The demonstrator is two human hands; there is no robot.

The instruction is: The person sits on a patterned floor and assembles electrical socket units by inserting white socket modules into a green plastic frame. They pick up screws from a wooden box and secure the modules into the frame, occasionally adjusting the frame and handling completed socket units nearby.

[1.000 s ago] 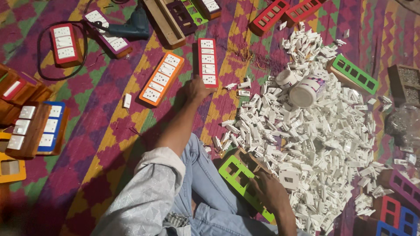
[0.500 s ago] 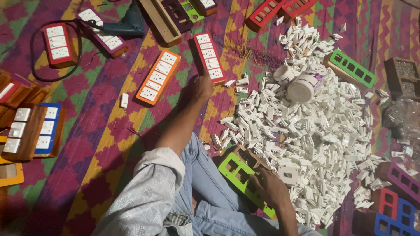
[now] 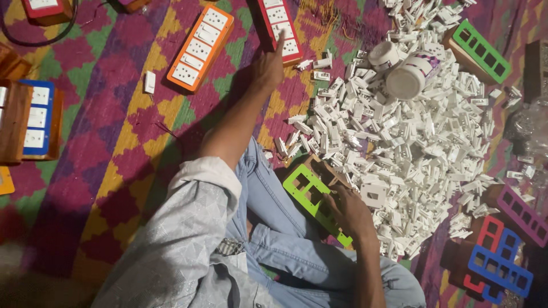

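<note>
While the person sits on a patterned rug (image 3: pixel 108 171) in jeans and a grey shirt, the left hand (image 3: pixel 268 67) is stretched forward, index finger out and touching the near end of a red switch board (image 3: pixel 279 25) fitted with white switches; that grip is not closed on anything, the other fingers loosely curled. Just left of this hand lies an orange switch board (image 3: pixel 200 48), also fitted with white switches, and a single loose white switch (image 3: pixel 149 81) lies further left on the rug. The right hand (image 3: pixel 349 212) rests near the person's knee, fingers bent down over an empty green faceplate (image 3: pixel 311 199) on a wooden box; whether that grip actually pinches the plate cannot be told. Right of both hands spreads a big pile of white switch parts (image 3: pixel 411 137), with a white plastic jar (image 3: pixel 412 77) lying on its side on top. Beyond the pile sits another green plate board (image 3: pixel 482 51); to the right of the right hand are purple (image 3: pixel 522 211) and blue (image 3: pixel 502 268) empty plates. Far left is a blue board in a wooden box (image 3: pixel 34 120).
</note>
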